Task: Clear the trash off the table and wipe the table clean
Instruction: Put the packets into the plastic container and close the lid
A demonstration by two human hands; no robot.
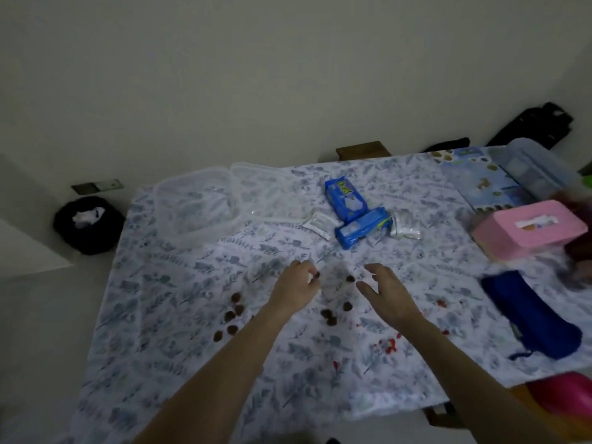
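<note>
Several brown shell pieces lie scattered on the leaf-patterned tablecloth, with small red scraps nearer the front right. My left hand pinches one brown shell piece between thumb and fingertips. To its right, my right hand hovers with fingers spread, close to another brown piece. Two blue wipe packs and small white sachets lie in the table's middle. A black trash bin with white paper in it stands on the floor at the left.
Two clear plastic containers sit at the back left. A pink box, a clear lidded box and a printed sheet crowd the right side. A dark blue pouch lies near the right edge. A pink object sits beyond the front right corner.
</note>
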